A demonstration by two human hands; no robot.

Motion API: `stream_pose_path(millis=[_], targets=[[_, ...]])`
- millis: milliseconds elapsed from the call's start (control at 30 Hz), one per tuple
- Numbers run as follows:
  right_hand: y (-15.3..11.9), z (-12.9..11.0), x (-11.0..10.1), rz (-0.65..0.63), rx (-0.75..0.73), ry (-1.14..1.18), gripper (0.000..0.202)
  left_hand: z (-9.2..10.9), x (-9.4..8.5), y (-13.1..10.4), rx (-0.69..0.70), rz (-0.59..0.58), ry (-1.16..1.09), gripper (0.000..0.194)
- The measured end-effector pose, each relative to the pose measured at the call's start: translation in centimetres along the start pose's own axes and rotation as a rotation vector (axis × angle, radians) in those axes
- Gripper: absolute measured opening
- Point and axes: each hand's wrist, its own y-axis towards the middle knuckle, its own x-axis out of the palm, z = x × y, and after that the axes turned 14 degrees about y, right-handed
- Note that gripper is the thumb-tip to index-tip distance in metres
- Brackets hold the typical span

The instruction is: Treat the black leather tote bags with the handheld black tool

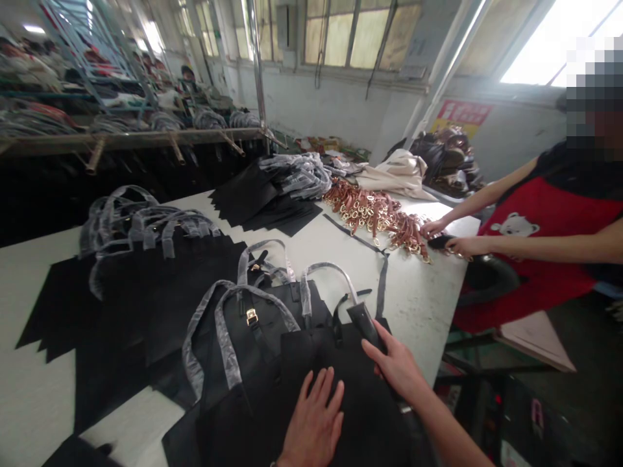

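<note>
My left hand [314, 415] lies flat on a black bag panel [360, 395], fingers apart and holding nothing. To its right, my right hand [392, 360] is closed around a dark handheld tool [364, 324] with a wide flat end. That end is by the base of a plastic-wrapped handle [335, 267] at the panel's upper edge. Beside it lies a thin black strap [341, 314]. Left of my hands, another black panel has wrapped handles [228, 347] and a gold buckle [251, 316].
Stacked black panels [195, 272] with wrapped handles cover the table's [413, 305] left side. Brown straps with gold rings [370, 211] are heaped at the back. A person in a red apron [549, 240] works at the right edge, hands near the straps. A metal rack [185, 137] stands back left.
</note>
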Motion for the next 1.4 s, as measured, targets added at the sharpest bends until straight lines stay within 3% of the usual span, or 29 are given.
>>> stream_pose_path(millis=[133, 200, 333, 533, 933, 1033, 1200, 1400], targets=[[-0.7, -0.2, 0.0, -0.274, 0.099, 0.016, 0.057, 0.0, 0.1, 0.0, -0.002, 0.008, -0.003, 0.049], [-0.5, -0.1, 0.8, -0.349, 0.126, 0.026, 0.055, 0.1, 0.3, -0.1, -0.001, 0.011, -0.004, 0.048], [0.2, -0.2, 1.8, -0.357, 0.115, 0.044, 0.05, 0.1, 0.3, -0.3, -0.015, 0.022, -0.009, 0.046], [0.3, -0.2, 0.6, -0.423, 0.23, 0.041, 0.051, 0.0, -0.1, -0.2, -0.017, 0.036, 0.004, 0.043], [0.5, -0.1, 0.4, -0.449, 0.231, 0.052, 0.05, -0.1, -0.4, -0.2, -0.018, 0.03, -0.016, 0.041], [1.1, -0.4, 1.1, -0.427, 0.167, 0.056, 0.05, -0.1, -0.5, -0.2, -0.016, 0.032, -0.013, 0.041], [0.4, -0.1, 1.1, -0.275, 0.002, 0.076, 0.055, -0.1, -0.6, -0.3, -0.016, 0.066, -0.033, 0.039], [-2.5, 1.4, 0.1, -0.485, 0.137, 0.097, 0.061, -0.2, -0.9, -0.9, 0.037, 0.053, -0.131, 0.036]])
